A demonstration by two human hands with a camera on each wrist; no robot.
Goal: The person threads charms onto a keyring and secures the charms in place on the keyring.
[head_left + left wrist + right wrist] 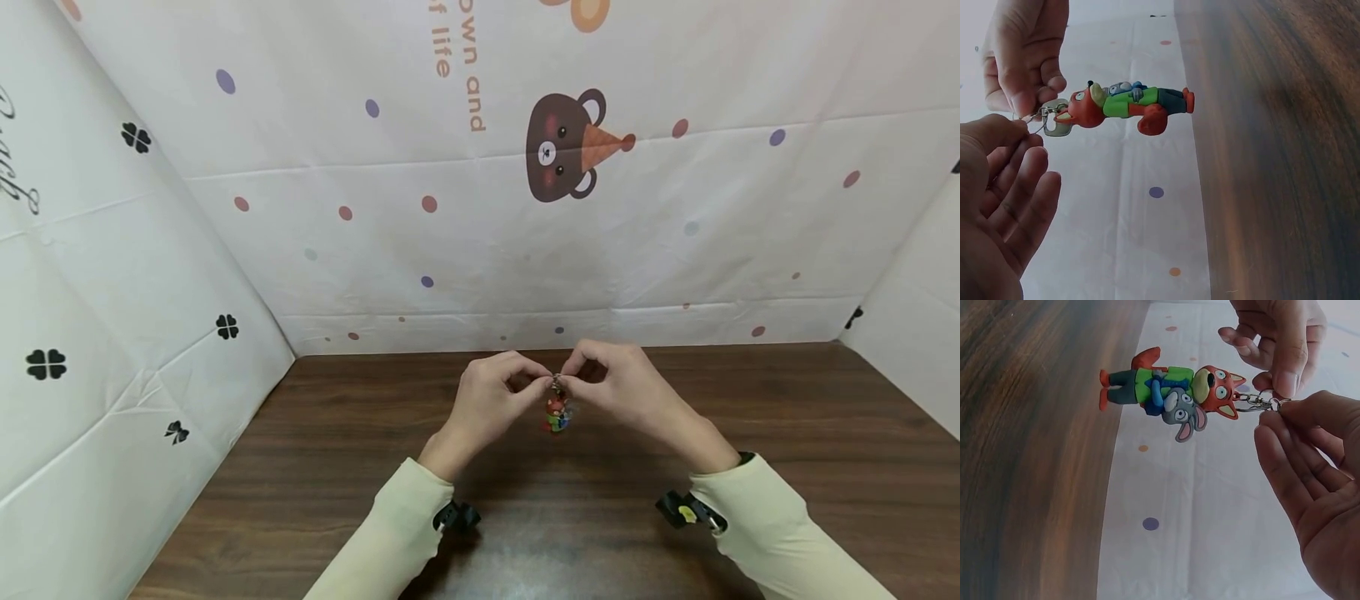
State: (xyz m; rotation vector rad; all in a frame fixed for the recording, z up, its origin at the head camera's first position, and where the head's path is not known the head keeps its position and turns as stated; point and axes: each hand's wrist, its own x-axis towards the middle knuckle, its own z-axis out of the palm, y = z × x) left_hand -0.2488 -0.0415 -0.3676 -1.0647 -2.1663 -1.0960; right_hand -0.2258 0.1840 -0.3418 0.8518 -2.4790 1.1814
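Tabletop (337,450), side edges (225,467) well apart from left hand (489,396), right hand (628,387), pinched keychain (1179,384)

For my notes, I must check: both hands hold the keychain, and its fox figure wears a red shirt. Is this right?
The shirt is not red: the fox figure wears green, as the right wrist view shows. The rest is right.
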